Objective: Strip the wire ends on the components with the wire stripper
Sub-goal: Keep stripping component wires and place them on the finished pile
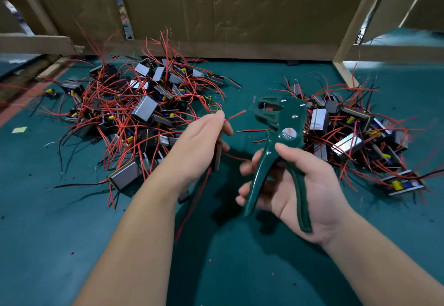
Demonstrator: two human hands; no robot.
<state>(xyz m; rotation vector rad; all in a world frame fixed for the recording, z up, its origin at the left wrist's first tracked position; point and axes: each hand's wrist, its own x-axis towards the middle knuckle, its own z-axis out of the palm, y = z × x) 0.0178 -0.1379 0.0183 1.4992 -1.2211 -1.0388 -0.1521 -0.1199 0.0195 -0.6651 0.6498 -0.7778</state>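
Dark green wire stripper with a round label is held above the teal surface in the right hand, fingers curled round one spread handle, the other handle across the palm — its head points up and left. The left hand pinches a thin red wire between thumb and forefinger, tip just short of that head, with a small dark block-shaped component hanging under the fingers. On the surface lie a left heap of grey-and-black components tangled in red and black wires and a right heap.
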